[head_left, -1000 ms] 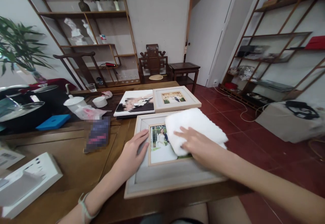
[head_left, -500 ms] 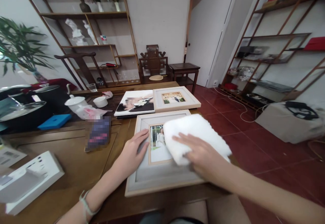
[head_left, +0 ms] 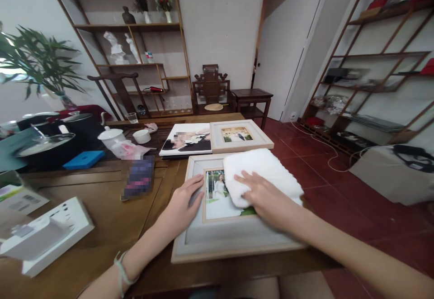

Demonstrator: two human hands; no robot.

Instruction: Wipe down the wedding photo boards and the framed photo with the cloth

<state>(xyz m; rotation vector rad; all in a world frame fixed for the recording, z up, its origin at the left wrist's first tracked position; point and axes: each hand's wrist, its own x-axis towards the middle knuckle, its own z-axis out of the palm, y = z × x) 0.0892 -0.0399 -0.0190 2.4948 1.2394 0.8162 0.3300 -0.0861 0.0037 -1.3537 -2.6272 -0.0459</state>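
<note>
A picture frame with a wide pale border lies flat at the table's near edge, its photo showing a figure in a white dress. Along the frame's left side rests my left hand, fingers stretched out and the hand holding nothing. My right hand presses a thick white cloth onto the frame, with its fingers on top of the folded edge. The cloth covers the right part of the photo and the frame's upper right. A light bracelet circles my left wrist.
Behind lie a second framed photo and a photo panel. To the left are a white box tray, a blue box, a white teapot and a black pot. Red floor tiles lie beyond the table's right edge.
The view has shifted slightly, moving the scene rightward. My right hand and the cloth have moved a little up the frame, baring more of the photo's lower edge. My left hand stays on the frame.
</note>
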